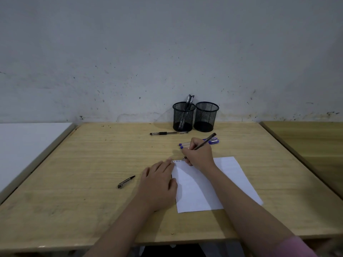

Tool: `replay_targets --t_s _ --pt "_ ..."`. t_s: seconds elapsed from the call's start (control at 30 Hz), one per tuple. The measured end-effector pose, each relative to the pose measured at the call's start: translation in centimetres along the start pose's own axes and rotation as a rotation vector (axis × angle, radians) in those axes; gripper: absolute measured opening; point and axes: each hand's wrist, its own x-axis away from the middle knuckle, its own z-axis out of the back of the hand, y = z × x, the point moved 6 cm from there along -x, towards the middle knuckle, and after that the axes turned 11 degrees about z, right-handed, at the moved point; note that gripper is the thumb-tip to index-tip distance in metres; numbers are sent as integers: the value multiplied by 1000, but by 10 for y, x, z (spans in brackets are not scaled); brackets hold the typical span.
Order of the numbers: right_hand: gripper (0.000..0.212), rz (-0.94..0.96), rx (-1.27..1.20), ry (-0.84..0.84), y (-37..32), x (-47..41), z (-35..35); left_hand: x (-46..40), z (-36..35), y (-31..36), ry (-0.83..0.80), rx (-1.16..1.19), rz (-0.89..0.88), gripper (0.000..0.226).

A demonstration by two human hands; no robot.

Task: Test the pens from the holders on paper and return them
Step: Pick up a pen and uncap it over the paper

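My right hand [199,153] grips a dark pen [206,141] with its tip on the top left corner of a white paper sheet [209,188], next to a short line of writing. My left hand [159,182] lies flat, pressing the sheet's left edge. Two black mesh holders stand by the wall: the left holder [183,116] contains two dark pens [189,101], while the right holder [206,116] looks empty. A black pen [168,133] lies in front of the holders. Two blue-capped pens [213,140] lie behind my right hand. A black pen cap [126,182] rests left of my left hand.
The wooden table [92,164] ends at a scuffed grey wall behind the holders. A white surface [27,145] adjoins it on the left and another wooden table [311,145] on the right. A pink sleeve [297,246] shows on my right arm.
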Motion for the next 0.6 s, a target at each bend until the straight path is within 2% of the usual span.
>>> replay_targets --t_s 0.13,0.33,0.6 --pt "36 4 3 7 0 0 1 0 0 0 -2 12 8 63" --pt "38 -6 22 30 3 -1 3 -1 -1 -1 -5 10 7 55" --pt "42 31 65 38 1 -2 4 0 0 -1 0 18 3 58"
